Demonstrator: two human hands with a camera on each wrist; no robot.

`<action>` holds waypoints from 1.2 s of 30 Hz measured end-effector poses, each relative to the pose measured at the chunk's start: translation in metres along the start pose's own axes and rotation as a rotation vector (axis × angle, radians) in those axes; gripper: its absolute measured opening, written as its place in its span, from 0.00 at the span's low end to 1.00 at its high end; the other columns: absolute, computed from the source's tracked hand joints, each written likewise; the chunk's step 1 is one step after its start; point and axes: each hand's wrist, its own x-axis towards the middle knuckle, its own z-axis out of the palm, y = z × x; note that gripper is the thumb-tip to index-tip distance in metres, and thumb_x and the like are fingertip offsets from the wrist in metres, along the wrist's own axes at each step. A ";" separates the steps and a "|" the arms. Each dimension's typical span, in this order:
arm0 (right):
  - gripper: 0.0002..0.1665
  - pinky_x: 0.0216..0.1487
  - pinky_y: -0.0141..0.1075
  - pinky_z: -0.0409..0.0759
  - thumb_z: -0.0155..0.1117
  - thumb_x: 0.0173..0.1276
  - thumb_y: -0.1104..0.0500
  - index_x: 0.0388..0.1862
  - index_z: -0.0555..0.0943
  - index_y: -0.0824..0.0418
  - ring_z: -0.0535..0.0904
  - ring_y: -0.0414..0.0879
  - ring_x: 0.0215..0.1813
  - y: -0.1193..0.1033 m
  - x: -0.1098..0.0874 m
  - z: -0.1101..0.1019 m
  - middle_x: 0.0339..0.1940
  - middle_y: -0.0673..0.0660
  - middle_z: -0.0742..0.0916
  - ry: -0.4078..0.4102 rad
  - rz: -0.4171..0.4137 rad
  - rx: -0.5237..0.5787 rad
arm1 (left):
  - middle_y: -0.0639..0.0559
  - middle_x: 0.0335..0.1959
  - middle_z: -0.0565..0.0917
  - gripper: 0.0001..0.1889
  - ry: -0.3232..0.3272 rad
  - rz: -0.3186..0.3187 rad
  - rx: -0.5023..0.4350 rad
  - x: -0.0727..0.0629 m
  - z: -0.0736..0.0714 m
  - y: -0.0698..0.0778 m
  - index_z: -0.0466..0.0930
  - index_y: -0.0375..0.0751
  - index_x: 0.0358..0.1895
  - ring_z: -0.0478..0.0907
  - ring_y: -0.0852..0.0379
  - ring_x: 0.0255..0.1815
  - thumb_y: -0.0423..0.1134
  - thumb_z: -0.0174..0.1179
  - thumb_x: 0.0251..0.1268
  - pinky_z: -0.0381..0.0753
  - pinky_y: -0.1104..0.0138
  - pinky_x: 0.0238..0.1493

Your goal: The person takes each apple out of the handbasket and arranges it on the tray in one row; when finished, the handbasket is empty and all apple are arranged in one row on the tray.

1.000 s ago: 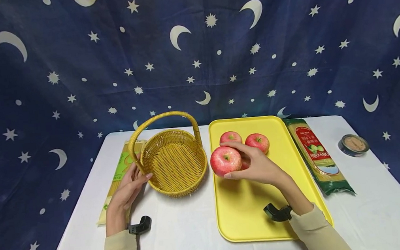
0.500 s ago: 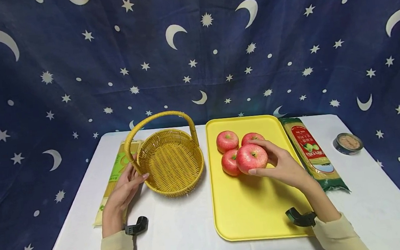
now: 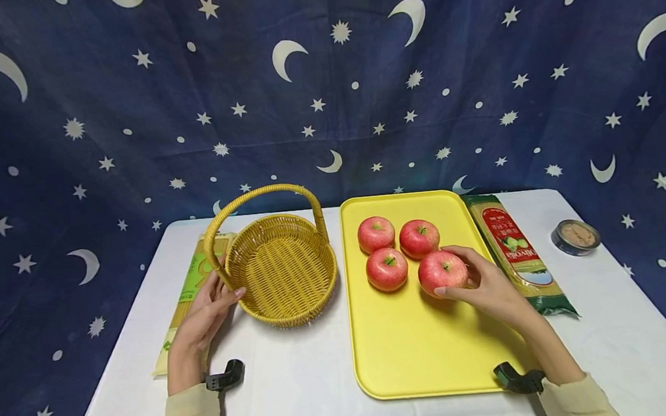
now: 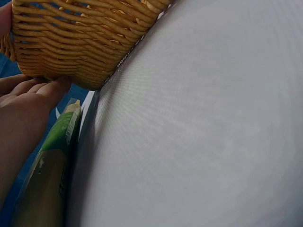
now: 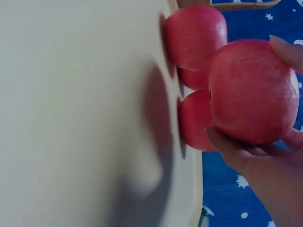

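My right hand (image 3: 491, 290) grips a red apple (image 3: 442, 273) between thumb and fingers, low over the yellow tray (image 3: 406, 360). In the right wrist view the gripped apple (image 5: 255, 92) hangs a little off the tray, its shadow falling apart from it. Three more apples (image 3: 387, 269) sit grouped on the tray, to the left and behind. On the left, my left hand (image 3: 201, 322) holds the yellow wicker basket (image 3: 282, 272) by its side, thumb over the rim near the handle. Fingers (image 4: 35, 90) reach under the woven wall in the left wrist view.
Beneath the left arm lies a pack of noodles with a green label (image 3: 196, 273). Along the tray's right edge is a red and green pasta pack (image 3: 518, 251). A round tin (image 3: 575, 237) stands farther right. Behind the white table hangs a starry blue cloth (image 3: 323, 90).
My right hand has carried the apple rightward and down toward the tray, beside the other apples. The left hand and basket hold their place; the head view has shifted slightly.
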 end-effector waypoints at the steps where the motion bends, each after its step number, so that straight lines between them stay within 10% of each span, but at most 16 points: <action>1: 0.44 0.58 0.16 0.73 0.78 0.63 0.50 0.74 0.69 0.54 0.76 0.47 0.65 0.002 0.001 0.001 0.68 0.59 0.78 0.001 0.011 -0.006 | 0.45 0.87 0.34 0.50 0.002 -0.004 -0.003 0.000 0.000 0.000 0.32 0.48 0.85 0.33 0.49 0.87 0.22 0.56 0.71 0.56 0.74 0.78; 13: 0.45 0.57 0.20 0.74 0.77 0.64 0.49 0.75 0.67 0.58 0.77 0.56 0.65 0.014 0.010 0.008 0.68 0.61 0.78 0.014 0.041 -0.042 | 0.44 0.87 0.36 0.50 0.000 0.005 -0.012 -0.001 -0.001 0.000 0.33 0.46 0.85 0.33 0.49 0.87 0.22 0.56 0.70 0.60 0.77 0.76; 36: 0.52 0.74 0.63 0.69 0.79 0.61 0.48 0.75 0.62 0.66 0.72 0.65 0.70 0.009 0.029 0.025 0.70 0.70 0.75 0.044 0.078 -0.071 | 0.45 0.87 0.37 0.50 0.004 -0.016 -0.009 0.000 0.000 0.001 0.34 0.46 0.85 0.34 0.50 0.87 0.23 0.57 0.70 0.56 0.73 0.79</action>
